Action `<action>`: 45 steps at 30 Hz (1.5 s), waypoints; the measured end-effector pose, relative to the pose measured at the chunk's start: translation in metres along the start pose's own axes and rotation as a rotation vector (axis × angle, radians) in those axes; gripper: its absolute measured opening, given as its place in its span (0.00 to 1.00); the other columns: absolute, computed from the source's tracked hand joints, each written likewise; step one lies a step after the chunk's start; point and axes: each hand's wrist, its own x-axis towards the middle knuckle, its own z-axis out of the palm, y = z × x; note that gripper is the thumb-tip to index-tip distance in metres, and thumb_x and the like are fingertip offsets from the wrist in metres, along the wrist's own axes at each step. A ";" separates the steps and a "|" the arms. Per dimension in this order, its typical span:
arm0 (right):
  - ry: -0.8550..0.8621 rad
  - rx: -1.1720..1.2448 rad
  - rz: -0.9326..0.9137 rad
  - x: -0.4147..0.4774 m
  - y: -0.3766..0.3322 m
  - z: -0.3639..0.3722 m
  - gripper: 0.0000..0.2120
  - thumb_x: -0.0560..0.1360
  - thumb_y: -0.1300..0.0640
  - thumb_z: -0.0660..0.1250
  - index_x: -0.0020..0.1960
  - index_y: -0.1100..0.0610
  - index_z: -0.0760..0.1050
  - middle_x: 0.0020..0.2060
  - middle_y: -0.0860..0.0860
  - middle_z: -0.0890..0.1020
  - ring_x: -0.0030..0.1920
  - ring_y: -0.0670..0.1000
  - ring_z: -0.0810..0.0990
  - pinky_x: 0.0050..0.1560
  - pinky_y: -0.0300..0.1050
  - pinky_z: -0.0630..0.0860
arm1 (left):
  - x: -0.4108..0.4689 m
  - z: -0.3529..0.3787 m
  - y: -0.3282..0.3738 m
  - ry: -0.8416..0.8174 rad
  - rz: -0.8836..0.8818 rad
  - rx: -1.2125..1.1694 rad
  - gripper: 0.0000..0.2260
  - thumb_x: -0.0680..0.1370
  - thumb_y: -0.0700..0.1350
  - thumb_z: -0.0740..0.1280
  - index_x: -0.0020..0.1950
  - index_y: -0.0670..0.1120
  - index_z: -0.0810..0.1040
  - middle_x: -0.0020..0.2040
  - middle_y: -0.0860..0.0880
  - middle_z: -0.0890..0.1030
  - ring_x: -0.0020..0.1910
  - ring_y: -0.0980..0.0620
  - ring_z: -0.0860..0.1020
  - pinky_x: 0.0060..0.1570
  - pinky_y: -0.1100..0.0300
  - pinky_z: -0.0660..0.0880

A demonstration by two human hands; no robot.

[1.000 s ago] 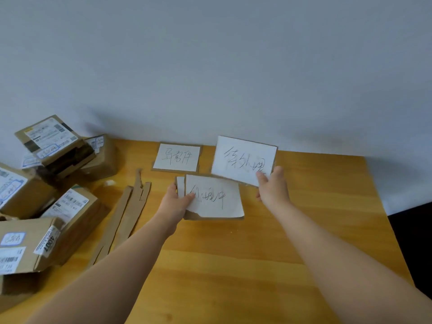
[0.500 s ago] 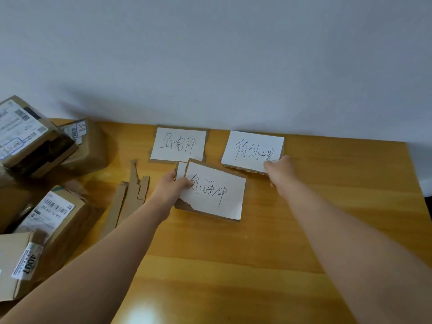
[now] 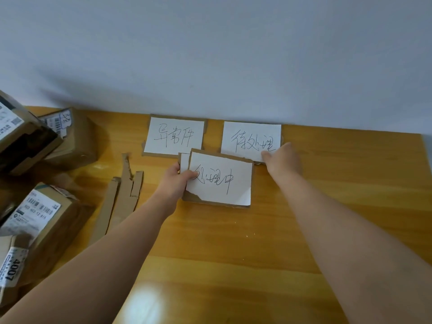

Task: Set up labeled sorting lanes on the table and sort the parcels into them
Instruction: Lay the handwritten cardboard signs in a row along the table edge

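Three handwritten label cards, white paper on brown cardboard, are over the wooden table [image 3: 327,230]. One label card [image 3: 174,136] lies flat at the back by the wall. To its right lies a second label card [image 3: 251,140]; my right hand [image 3: 281,160] pinches its lower right corner. My left hand [image 3: 180,181] grips the left edge of the nearest label card [image 3: 222,180], with another card [image 3: 184,160] partly hidden behind it. Brown parcels [image 3: 44,220] with shipping stickers are piled at the left.
Torn cardboard strips [image 3: 121,202] lie on the table between the parcels and my left arm. A grey wall [image 3: 210,54] runs along the table's back edge. The table's right edge [image 3: 426,160] shows at far right. Small paper crumbs lie near the middle.
My right hand has carried its card down and back until it lies by the wall, right of the first card. My left hand's cards have lifted a little. The camera has moved closer.
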 end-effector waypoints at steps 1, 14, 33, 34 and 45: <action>0.007 0.020 0.008 0.001 0.000 0.001 0.22 0.75 0.50 0.68 0.61 0.64 0.67 0.55 0.58 0.79 0.52 0.60 0.78 0.39 0.45 0.68 | -0.001 0.000 0.000 -0.005 -0.005 -0.011 0.08 0.76 0.38 0.68 0.50 0.51 0.76 0.48 0.50 0.83 0.47 0.50 0.81 0.45 0.56 0.78; -0.009 0.277 -0.011 -0.032 -0.009 -0.014 0.21 0.79 0.49 0.63 0.66 0.60 0.64 0.63 0.57 0.71 0.53 0.57 0.76 0.47 0.48 0.72 | -0.021 -0.011 0.003 0.008 0.003 -0.084 0.11 0.79 0.41 0.64 0.61 0.48 0.75 0.56 0.47 0.81 0.56 0.47 0.79 0.59 0.49 0.76; -0.341 0.723 -0.017 -0.142 0.056 -0.080 0.17 0.76 0.50 0.69 0.58 0.60 0.73 0.45 0.50 0.79 0.32 0.48 0.74 0.34 0.39 0.74 | -0.098 0.025 0.004 -0.174 0.155 -0.118 0.12 0.80 0.42 0.64 0.63 0.44 0.72 0.58 0.45 0.81 0.54 0.46 0.81 0.55 0.48 0.78; -0.340 0.727 -0.032 -0.141 0.061 -0.085 0.17 0.75 0.51 0.70 0.58 0.60 0.74 0.45 0.50 0.79 0.31 0.48 0.73 0.33 0.39 0.73 | -0.102 0.031 0.005 -0.168 0.159 -0.117 0.13 0.79 0.43 0.65 0.64 0.44 0.72 0.58 0.45 0.81 0.54 0.45 0.81 0.55 0.47 0.78; -0.294 0.665 -0.082 -0.103 0.146 -0.139 0.11 0.77 0.54 0.68 0.55 0.61 0.74 0.42 0.50 0.79 0.25 0.46 0.73 0.23 0.38 0.70 | -0.132 0.112 -0.027 -0.033 0.144 -0.122 0.15 0.81 0.46 0.63 0.67 0.46 0.72 0.59 0.46 0.81 0.57 0.45 0.79 0.58 0.46 0.77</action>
